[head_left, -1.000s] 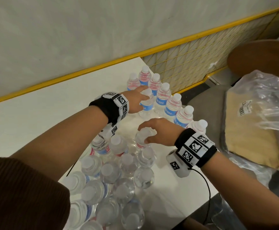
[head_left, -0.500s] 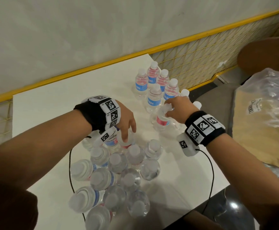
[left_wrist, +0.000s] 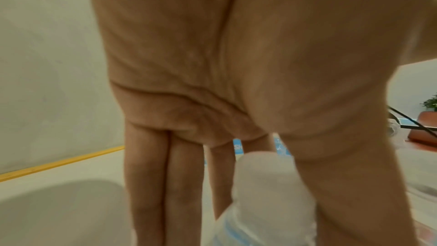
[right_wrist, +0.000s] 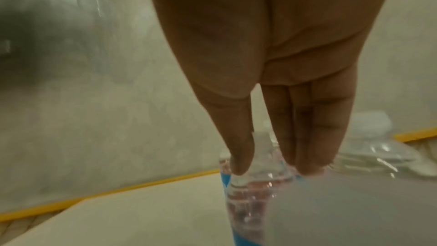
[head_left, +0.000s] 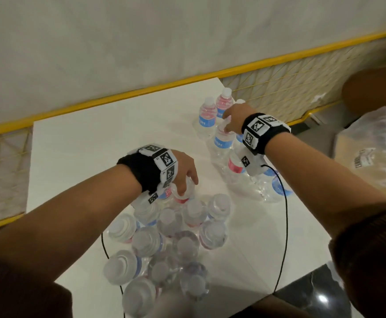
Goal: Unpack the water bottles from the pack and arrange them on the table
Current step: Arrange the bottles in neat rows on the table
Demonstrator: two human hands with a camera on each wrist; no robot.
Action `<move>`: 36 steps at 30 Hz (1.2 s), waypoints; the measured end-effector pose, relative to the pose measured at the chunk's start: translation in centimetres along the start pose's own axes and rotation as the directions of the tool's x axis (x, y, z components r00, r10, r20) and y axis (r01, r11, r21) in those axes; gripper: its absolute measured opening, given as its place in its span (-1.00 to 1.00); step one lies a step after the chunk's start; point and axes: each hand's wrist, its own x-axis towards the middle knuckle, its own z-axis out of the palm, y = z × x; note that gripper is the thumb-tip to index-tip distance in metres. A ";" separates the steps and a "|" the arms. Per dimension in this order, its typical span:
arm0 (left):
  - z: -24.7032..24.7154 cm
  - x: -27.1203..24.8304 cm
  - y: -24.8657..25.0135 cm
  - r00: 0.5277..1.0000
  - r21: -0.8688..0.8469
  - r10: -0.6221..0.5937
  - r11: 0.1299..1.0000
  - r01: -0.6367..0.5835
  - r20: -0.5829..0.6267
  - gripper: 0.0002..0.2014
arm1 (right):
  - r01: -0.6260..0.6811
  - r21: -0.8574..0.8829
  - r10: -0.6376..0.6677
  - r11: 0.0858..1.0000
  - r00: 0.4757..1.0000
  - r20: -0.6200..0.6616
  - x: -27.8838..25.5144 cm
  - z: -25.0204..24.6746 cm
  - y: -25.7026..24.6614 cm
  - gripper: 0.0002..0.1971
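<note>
Bottles (head_left: 171, 235) crowd white table (head_left: 91, 143) beneath yellow-trimmed wall (head_left: 141, 42).

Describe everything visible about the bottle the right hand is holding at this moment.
The bottle is small, clear plastic and holds water, with a blue label lettered in white and a pinkish band above it. It looks upright in the row at the white table's far right. The right hand pinches its neck from above, hiding the cap. Whether its base touches the table is unclear.
</note>
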 end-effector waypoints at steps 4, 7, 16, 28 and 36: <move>0.4 -0.1 -0.1 0.999 -0.014 0.004 1.000 -0.004 -0.043 -0.47 | -0.006 -0.035 0.007 0.999 1.000 0.029 1.5 0.1 -0.6 -0.59; 0.4 0.0 -0.3 0.998 -0.032 0.003 0.999 -0.005 -0.058 -0.47 | -0.003 -0.056 0.005 0.998 1.000 0.023 2.2 -0.2 -1.0 -0.57; 0.4 -0.1 -0.5 0.998 -0.051 0.000 0.999 -0.004 -0.064 -0.48 | -0.022 -0.039 0.021 0.999 1.000 -0.023 3.0 -0.7 -1.8 -0.59; 0.7 0.5 -0.5 0.994 -0.060 0.002 0.998 -0.009 -0.110 -0.47 | -0.037 0.088 0.035 0.995 0.999 0.022 -5.7 -0.6 0.5 -0.38; 0.3 2.5 2.1 0.970 -0.100 -0.068 0.994 0.045 -0.233 -0.56 | -0.017 0.129 0.012 0.992 0.999 0.035 -8.4 3.0 2.0 -0.66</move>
